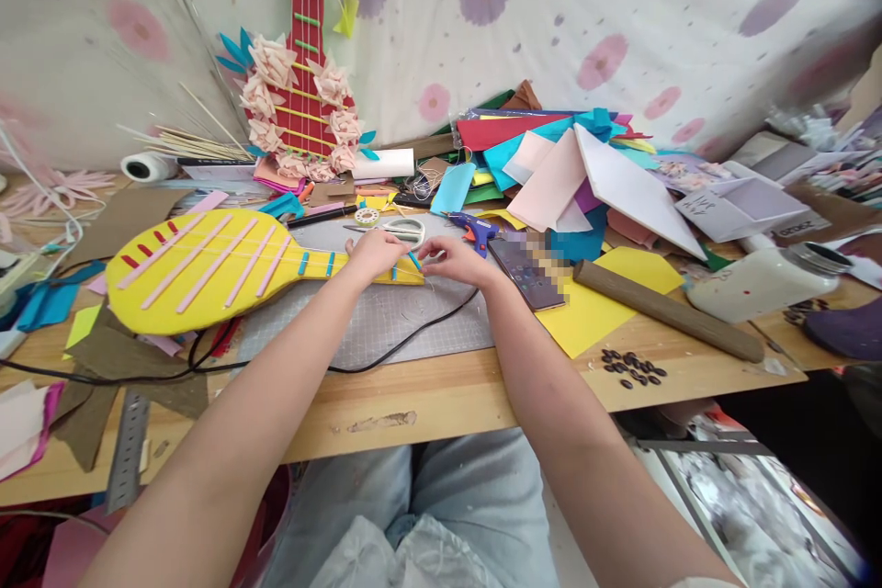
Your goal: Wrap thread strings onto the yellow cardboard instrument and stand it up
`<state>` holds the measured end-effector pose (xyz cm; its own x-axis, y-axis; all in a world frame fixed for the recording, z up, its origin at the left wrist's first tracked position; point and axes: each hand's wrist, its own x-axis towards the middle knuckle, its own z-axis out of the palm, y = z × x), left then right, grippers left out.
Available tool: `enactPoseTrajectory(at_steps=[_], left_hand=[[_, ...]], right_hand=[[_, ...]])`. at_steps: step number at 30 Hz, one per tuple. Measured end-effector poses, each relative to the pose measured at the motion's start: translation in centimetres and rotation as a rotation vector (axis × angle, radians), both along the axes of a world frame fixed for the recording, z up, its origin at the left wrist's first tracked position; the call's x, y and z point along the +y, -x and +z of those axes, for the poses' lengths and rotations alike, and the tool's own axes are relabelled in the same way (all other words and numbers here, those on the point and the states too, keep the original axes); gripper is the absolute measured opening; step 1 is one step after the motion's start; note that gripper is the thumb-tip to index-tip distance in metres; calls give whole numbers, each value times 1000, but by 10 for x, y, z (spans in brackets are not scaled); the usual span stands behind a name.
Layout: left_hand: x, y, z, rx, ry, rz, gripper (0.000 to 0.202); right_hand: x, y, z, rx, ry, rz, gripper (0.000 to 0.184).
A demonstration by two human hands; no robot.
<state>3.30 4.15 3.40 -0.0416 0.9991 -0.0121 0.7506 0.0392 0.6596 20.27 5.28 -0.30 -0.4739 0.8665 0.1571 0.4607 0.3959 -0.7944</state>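
Note:
A yellow craft lute (207,266) lies on a grey cutting mat (441,322), its neck pointing right. Pink strips cross its body, blue strips cross the neck, and pale strings run lengthwise. My left hand (376,255) is closed over the neck near its right end. At that end my right hand (451,259) has its fingers pinched beside a short blue strip (414,262); what lies between the fingertips is too small to make out. Just behind my hands are scissors (405,230) and a roll of tape (367,217). A blue glue gun (475,231) sits beyond my right hand.
A red craft lute with paper flowers (303,101) stands at the back. Right of the mat are a phone (527,271), a brown roll (668,310), a white bottle (764,280) and dark beads (632,367). A black cable (406,344) crosses the mat's front.

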Motion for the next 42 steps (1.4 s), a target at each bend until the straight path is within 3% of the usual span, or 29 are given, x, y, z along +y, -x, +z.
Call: enactPoseTrajectory(at_steps=[5,12,18,25,29,36,42], left_hand=[[3,-8,6,294,165,-78,22],[5,-11,-3,377,97,-83,23],[3,-7,-15,364,-80,-130,26],[-3,0,-27,432,-291,-155,30],[-10,0,-30,440,-368,-184,24],[-25,8,-28,441,-407,-246,19],[-24,27,-17,374,-374,-265,18]], right_hand=[[-7,2,7,-285,-50,-1,9],[-14,6,16,-407,-126,-14,5],[-11,6,13,-348,-85,-63,7],[-11,12,8,-89,-62,-72,12],[-10,17,2,22,-49,-107,18],[-5,22,-12,104,-58,-116,21],[-9,25,-10,87,-72,-130,21]])
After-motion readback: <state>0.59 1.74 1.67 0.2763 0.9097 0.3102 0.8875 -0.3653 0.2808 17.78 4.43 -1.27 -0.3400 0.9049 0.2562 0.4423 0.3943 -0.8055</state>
